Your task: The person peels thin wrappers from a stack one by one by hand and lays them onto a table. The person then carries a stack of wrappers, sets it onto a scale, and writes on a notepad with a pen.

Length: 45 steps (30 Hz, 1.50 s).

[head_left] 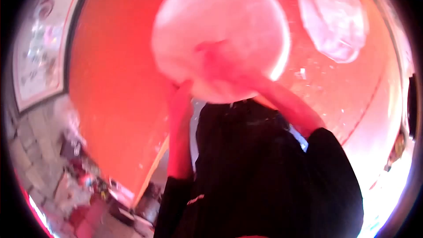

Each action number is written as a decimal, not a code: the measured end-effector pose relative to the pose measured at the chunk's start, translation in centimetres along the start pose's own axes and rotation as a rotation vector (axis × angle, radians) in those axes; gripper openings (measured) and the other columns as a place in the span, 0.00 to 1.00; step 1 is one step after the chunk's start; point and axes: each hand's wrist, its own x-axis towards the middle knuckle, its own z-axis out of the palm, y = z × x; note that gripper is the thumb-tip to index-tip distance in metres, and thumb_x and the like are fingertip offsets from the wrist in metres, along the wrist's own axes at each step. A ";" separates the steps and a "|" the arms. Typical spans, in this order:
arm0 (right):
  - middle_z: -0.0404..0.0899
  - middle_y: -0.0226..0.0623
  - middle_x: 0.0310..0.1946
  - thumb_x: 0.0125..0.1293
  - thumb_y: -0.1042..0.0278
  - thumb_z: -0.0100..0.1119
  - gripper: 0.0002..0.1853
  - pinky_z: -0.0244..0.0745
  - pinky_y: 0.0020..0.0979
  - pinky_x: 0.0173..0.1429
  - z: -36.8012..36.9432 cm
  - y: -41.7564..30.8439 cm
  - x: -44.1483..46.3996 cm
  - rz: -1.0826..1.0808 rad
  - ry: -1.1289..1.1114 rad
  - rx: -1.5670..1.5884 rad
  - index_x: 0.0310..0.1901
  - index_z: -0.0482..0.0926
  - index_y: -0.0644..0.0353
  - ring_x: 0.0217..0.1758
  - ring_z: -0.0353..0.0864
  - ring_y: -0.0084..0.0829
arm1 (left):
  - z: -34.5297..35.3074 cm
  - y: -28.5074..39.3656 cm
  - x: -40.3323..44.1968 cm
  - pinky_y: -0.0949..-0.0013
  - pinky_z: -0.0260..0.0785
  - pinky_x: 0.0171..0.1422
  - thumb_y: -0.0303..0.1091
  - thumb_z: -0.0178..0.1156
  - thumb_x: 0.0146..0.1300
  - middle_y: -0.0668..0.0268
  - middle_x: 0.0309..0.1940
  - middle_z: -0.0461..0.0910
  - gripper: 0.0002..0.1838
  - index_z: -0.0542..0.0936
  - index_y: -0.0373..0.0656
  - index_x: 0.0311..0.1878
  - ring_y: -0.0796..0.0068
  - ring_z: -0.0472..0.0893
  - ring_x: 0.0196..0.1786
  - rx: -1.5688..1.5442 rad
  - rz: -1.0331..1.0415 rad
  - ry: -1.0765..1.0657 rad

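A large round pale disc (220,13), tinted pink by the light, lies at the near side of an orange-red surface. My right hand (224,68) is on the disc's lower middle, blurred, its fingers pointing left. At the disc's lower left edge is my left hand (181,89), mostly hidden by the rim, with only the part near the wrist showing clearly. Whether the fingers of either hand are spread or closed is lost in the blur and red glare.
A crumpled, clear-looking sheet or bag (333,17) lies at the upper right of the orange-red surface (119,61). A framed panel (42,39) stands at the far left. Mixed items (88,185) lie on the tiled floor at the lower left.
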 end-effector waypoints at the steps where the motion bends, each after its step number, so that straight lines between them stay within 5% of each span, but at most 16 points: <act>1: 0.78 0.33 0.25 0.57 0.68 0.65 0.17 0.75 0.26 0.45 0.2 -0.4 0.0 -0.018 -0.009 -0.215 0.48 0.80 0.63 0.36 0.78 0.25 | -0.1 -0.2 0.0 0.65 0.71 0.51 0.22 0.56 0.57 0.61 0.50 0.74 0.24 0.68 0.34 0.59 0.66 0.77 0.50 -0.109 -0.043 -0.001; 3: 0.78 0.33 0.27 0.57 0.69 0.64 0.16 0.75 0.27 0.45 0.6 -1.8 0.3 -0.044 -0.046 -0.559 0.47 0.80 0.63 0.37 0.79 0.25 | -0.6 -0.5 0.4 0.64 0.70 0.53 0.22 0.55 0.56 0.60 0.52 0.73 0.26 0.66 0.35 0.60 0.64 0.76 0.52 -0.253 -0.114 -0.005; 8: 0.79 0.34 0.31 0.58 0.71 0.63 0.14 0.76 0.27 0.46 -6.3 -9.6 1.4 -0.132 0.056 -0.550 0.47 0.80 0.63 0.39 0.79 0.25 | -1.8 -0.7 0.2 0.59 0.69 0.58 0.23 0.53 0.54 0.58 0.57 0.70 0.30 0.63 0.36 0.64 0.60 0.73 0.57 -0.413 -0.246 -0.019; 13: 0.80 0.35 0.34 0.59 0.74 0.61 0.13 0.76 0.28 0.48 -23.1 -24.2 -0.2 -0.355 0.365 -0.483 0.46 0.80 0.63 0.41 0.79 0.26 | -3.4 -1.7 -0.1 0.56 0.67 0.63 0.24 0.52 0.53 0.57 0.61 0.68 0.33 0.60 0.38 0.66 0.58 0.71 0.61 -0.470 -0.254 -0.100; 18: 0.82 0.35 0.38 0.60 0.77 0.59 0.12 0.76 0.29 0.49 -43.7 -36.8 -10.3 -0.681 0.799 -0.974 0.46 0.80 0.63 0.43 0.80 0.26 | -3.4 -2.1 0.4 0.52 0.59 0.70 0.29 0.54 0.55 0.59 0.64 0.65 0.35 0.57 0.41 0.69 0.57 0.66 0.66 -0.497 -0.207 -0.230; 20: 0.76 0.35 0.24 0.62 0.61 0.58 0.10 0.71 0.29 0.34 -38.4 -35.5 -12.7 -0.515 1.460 -1.380 0.34 0.79 0.60 0.29 0.75 0.33 | -0.6 1.7 -1.6 0.56 0.64 0.64 0.27 0.53 0.58 0.59 0.66 0.61 0.33 0.57 0.41 0.69 0.58 0.64 0.67 -0.478 -0.142 -0.191; 22: 0.84 0.43 0.30 0.58 0.46 0.62 0.29 0.79 0.36 0.31 -40.7 -33.4 -12.0 -0.251 1.619 -1.677 0.49 0.77 0.67 0.30 0.85 0.34 | 0.9 3.3 -1.8 0.58 0.65 0.63 0.28 0.54 0.59 0.60 0.65 0.62 0.33 0.57 0.41 0.69 0.60 0.66 0.65 -0.452 -0.122 -0.196; 25: 0.80 0.35 0.33 0.62 0.72 0.57 0.06 0.72 0.29 0.42 -20.2 -24.0 -5.9 -0.714 0.876 -0.749 0.39 0.80 0.61 0.36 0.77 0.30 | 2.7 5.0 -1.9 0.63 0.66 0.59 0.32 0.56 0.62 0.61 0.62 0.65 0.33 0.56 0.41 0.69 0.65 0.69 0.61 -0.353 -0.086 -0.198; 27: 0.80 0.35 0.37 0.63 0.75 0.57 0.08 0.73 0.30 0.51 -15.0 -14.9 -3.7 -0.288 0.849 -0.236 0.43 0.79 0.63 0.44 0.79 0.29 | 4.0 5.2 -1.7 0.65 0.66 0.58 0.33 0.57 0.63 0.62 0.61 0.66 0.33 0.56 0.40 0.69 0.67 0.70 0.59 -0.309 -0.077 -0.182; 29: 0.79 0.42 0.46 0.56 0.47 0.66 0.30 0.71 0.32 0.57 -8.1 -8.8 -1.5 -0.225 0.076 -0.669 0.53 0.75 0.59 0.51 0.77 0.32 | 5.2 4.6 -0.1 0.66 0.68 0.55 0.30 0.56 0.63 0.61 0.58 0.67 0.32 0.56 0.40 0.69 0.68 0.71 0.57 -0.276 -0.039 -0.180; 31: 0.81 0.43 0.41 0.51 0.52 0.69 0.30 0.76 0.33 0.51 -3.0 -7.8 -0.2 0.046 -0.028 -0.785 0.53 0.76 0.62 0.45 0.81 0.34 | 4.2 3.5 0.3 0.67 0.70 0.52 0.26 0.55 0.62 0.61 0.56 0.69 0.32 0.56 0.40 0.68 0.69 0.73 0.55 -0.229 -0.024 -0.127; 37: 0.81 0.44 0.35 0.51 0.57 0.65 0.23 0.74 0.36 0.43 -3.7 -4.8 0.6 0.109 0.023 -0.655 0.46 0.78 0.62 0.38 0.81 0.37 | 1.7 2.1 -1.5 0.69 0.71 0.49 0.25 0.57 0.62 0.61 0.53 0.72 0.28 0.61 0.39 0.65 0.71 0.75 0.53 -0.313 -0.021 -0.017; 40: 0.80 0.45 0.32 0.51 0.59 0.63 0.20 0.73 0.37 0.39 -1.9 -3.3 0.9 0.040 0.027 -0.772 0.43 0.79 0.63 0.35 0.81 0.39 | 1.7 1.6 -0.8 0.70 0.71 0.49 0.25 0.58 0.62 0.61 0.52 0.73 0.27 0.64 0.39 0.64 0.71 0.76 0.52 -0.384 0.002 -0.047; 42: 0.80 0.45 0.30 0.52 0.60 0.62 0.18 0.73 0.38 0.36 -1.0 -1.4 2.1 -0.038 0.039 -0.893 0.41 0.80 0.63 0.33 0.81 0.40 | 1.2 -0.1 0.0 0.60 0.70 0.58 0.24 0.56 0.61 0.60 0.56 0.72 0.24 0.66 0.35 0.62 0.65 0.74 0.57 -0.291 -0.003 0.016; 45: 0.81 0.45 0.28 0.53 0.60 0.61 0.15 0.72 0.39 0.33 -3.4 -2.3 3.6 -0.145 0.025 -0.965 0.39 0.80 0.62 0.32 0.82 0.40 | -0.3 -2.0 0.0 0.61 0.73 0.54 0.22 0.55 0.60 0.58 0.53 0.74 0.24 0.67 0.38 0.61 0.62 0.76 0.53 -0.388 -0.117 0.088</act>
